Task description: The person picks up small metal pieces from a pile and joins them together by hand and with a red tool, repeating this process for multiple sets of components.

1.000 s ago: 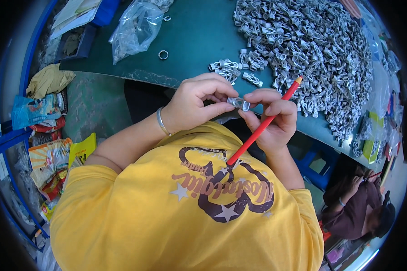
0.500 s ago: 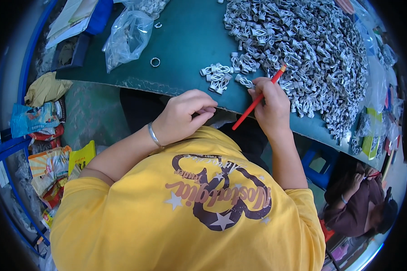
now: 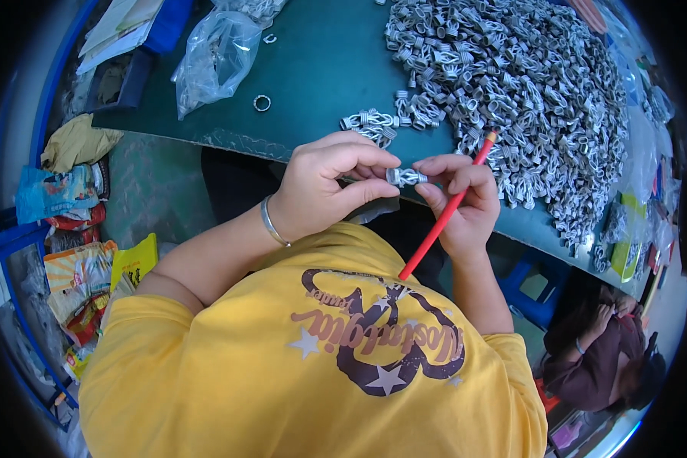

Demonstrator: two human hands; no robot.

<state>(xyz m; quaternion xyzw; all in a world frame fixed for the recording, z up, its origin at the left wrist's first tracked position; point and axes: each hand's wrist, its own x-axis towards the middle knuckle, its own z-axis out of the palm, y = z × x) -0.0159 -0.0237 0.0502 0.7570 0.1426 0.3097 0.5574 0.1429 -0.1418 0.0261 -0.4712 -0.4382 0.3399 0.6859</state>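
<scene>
A small grey ribbed part with looped strands (image 3: 406, 177) is held just off the table's near edge. My right hand (image 3: 466, 202) pinches one end of it between thumb and fingertips. A red pencil-like stick (image 3: 443, 229) is also in that hand, slanting with its pale tip toward the upper right. My left hand (image 3: 332, 179) is closed, its thumb and forefinger at the other end of the same part. Beyond my hands lies a small cluster of like grey parts (image 3: 370, 122), and to its right spreads a large pile of them (image 3: 519, 99).
On the green table (image 3: 320, 76) lie a clear plastic bag (image 3: 217, 65) and a loose ring (image 3: 262, 103). A dark bin (image 3: 118, 80) stands at the far left. Colourful packets (image 3: 76, 282) fill a blue rack at left. Another person (image 3: 599, 343) sits at lower right, near a blue stool (image 3: 534, 286).
My right hand has lifted a grey part from beside the cluster and drawn it toward me, keeping the red stick. The left hand has moved right to meet it.
</scene>
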